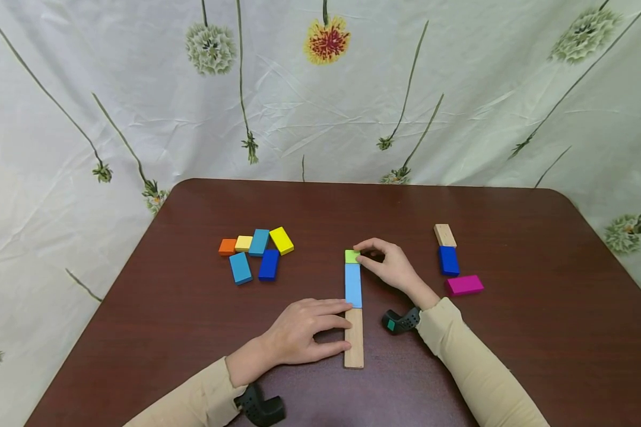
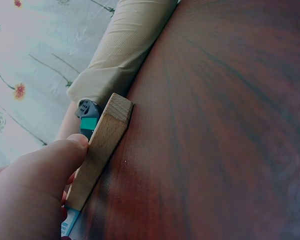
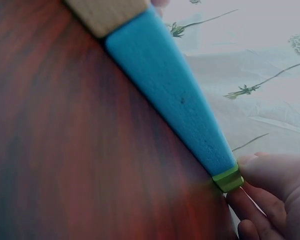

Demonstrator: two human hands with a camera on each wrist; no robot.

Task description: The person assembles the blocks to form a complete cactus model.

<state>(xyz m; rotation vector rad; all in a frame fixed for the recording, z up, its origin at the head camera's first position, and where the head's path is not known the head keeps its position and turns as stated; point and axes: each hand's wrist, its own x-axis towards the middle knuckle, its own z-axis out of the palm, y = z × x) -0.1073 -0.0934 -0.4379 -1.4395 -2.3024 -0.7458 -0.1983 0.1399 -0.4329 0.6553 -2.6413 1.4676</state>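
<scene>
A straight row lies at the middle of the table: a long natural wood block, a light blue block, and a small lime green block at the far end. My right hand pinches the green block between thumb and index finger, its end flush against the blue one in the right wrist view. From the left, my left hand rests with fingers extended along the wood block's side. One fingertip lies over the joint with the blue block. In the left wrist view the thumb touches the wood block's edge.
To the left sits a loose group of blocks: an orange block, yellow ones and blue ones. On the right lie a wood block, a dark blue block and a magenta block. A floral cloth hangs behind the table.
</scene>
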